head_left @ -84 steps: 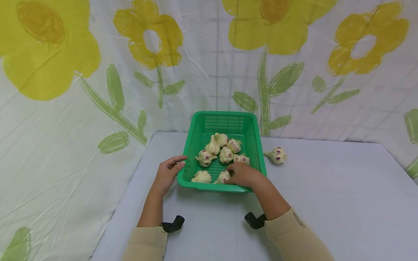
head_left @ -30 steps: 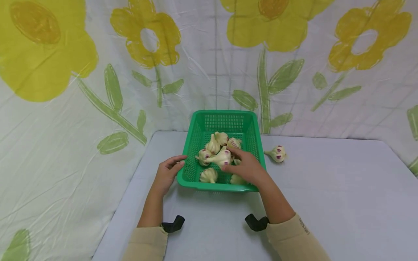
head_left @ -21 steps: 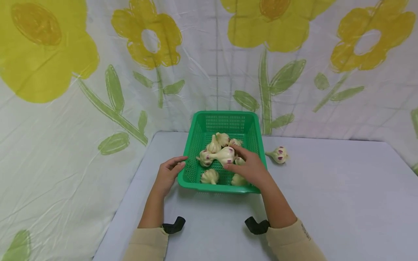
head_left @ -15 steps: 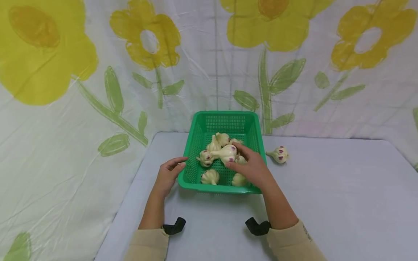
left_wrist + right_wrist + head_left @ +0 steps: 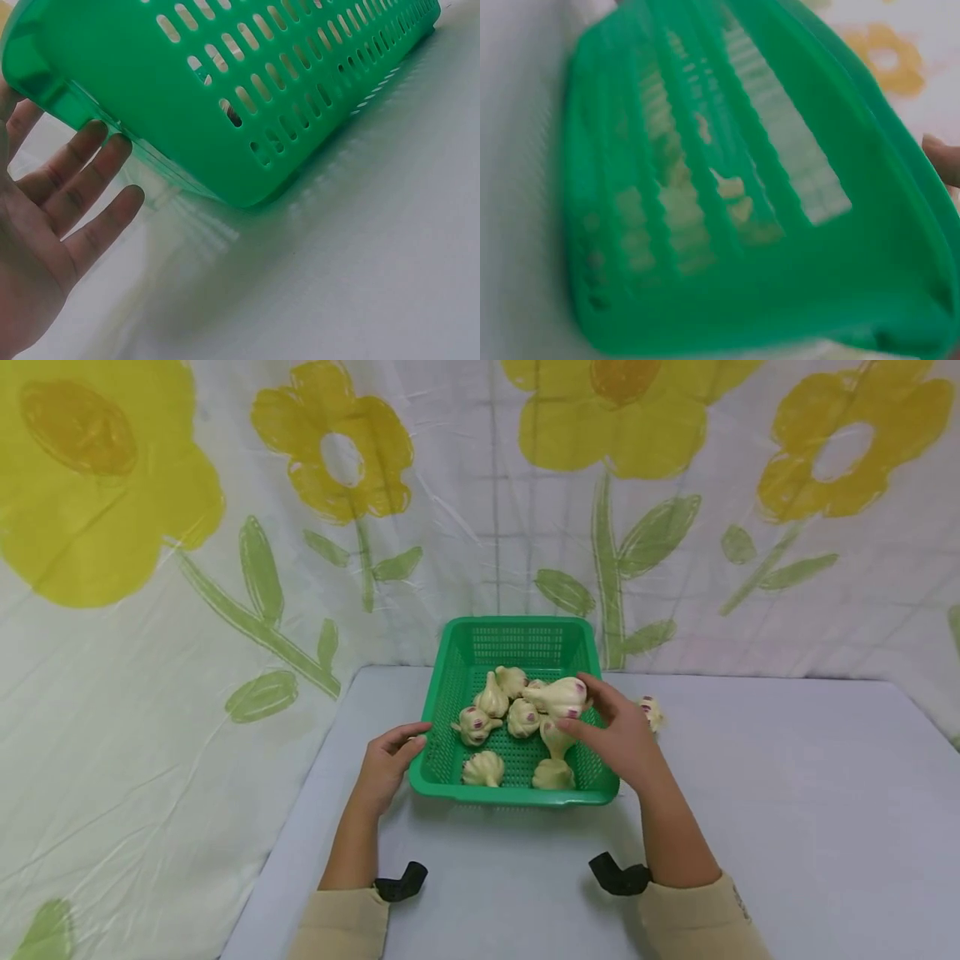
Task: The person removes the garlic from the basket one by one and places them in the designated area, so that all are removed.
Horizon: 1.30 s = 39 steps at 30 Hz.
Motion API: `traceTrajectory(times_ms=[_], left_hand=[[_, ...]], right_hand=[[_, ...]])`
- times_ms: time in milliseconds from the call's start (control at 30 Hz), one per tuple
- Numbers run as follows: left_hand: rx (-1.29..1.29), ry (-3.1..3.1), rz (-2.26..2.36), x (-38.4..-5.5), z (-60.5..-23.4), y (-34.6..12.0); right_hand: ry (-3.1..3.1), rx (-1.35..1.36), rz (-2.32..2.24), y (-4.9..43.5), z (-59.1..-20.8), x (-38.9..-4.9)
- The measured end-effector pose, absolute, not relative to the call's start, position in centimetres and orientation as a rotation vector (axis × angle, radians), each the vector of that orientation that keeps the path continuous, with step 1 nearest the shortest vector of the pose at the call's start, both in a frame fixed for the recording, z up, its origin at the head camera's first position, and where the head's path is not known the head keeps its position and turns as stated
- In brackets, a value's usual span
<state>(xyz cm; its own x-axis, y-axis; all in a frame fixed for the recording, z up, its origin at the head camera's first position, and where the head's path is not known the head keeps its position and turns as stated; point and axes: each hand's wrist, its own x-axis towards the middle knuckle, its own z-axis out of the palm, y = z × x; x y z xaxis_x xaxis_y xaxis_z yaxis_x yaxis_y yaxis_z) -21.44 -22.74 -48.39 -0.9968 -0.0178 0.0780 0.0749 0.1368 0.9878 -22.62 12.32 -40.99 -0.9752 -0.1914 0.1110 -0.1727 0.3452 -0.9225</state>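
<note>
A green plastic basket [image 5: 480, 794] stands at the middle of the table, with several pale garlic bulbs [image 5: 483, 768] on its bottom. Between thumb and fingers, my right hand [image 5: 628, 742] pinches one garlic bulb [image 5: 566, 697] by its round end, above the basket's right half, the stem pointing left. My left hand [image 5: 384, 770] rests its fingertips at the basket's left rim. In the left wrist view, that hand [image 5: 45, 232] has its fingers stretched out against the basket [image 5: 127, 75]. The right wrist view is blurred and mostly filled by the basket's side [image 5: 817, 277].
Another garlic bulb [image 5: 651, 712] lies on the table just right of the basket, partly hidden behind my right hand. The table [image 5: 787, 810] has a white cover. A flower-printed curtain [image 5: 465, 510] hangs behind its back edge.
My right hand has reached into the basket's front, picked up a garlic bulb, lifted it past the middle and moved it right. Some bulbs in the basket have shifted. The left hand has stayed.
</note>
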Motion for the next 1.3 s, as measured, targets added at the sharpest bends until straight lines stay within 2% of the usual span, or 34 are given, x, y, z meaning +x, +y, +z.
traceTrajectory(times_ms=[367, 833, 1300], left_hand=[[-0.028, -2.31, -2.027, -21.5, -48.5, -22.7], [-0.037, -2.306, -2.013, -21.4, -48.4, -22.7], [0.008, -2.33, -2.037, -21.5, -48.2, -22.7]], right_hand=[[2.714, -0.069, -1.882, 18.0, -41.5, -23.8], [2.663, 0.734, -1.949, 24.6, -45.1, -25.4], [2.679, 0.75, -1.723, 25.6, -48.0, -25.6]])
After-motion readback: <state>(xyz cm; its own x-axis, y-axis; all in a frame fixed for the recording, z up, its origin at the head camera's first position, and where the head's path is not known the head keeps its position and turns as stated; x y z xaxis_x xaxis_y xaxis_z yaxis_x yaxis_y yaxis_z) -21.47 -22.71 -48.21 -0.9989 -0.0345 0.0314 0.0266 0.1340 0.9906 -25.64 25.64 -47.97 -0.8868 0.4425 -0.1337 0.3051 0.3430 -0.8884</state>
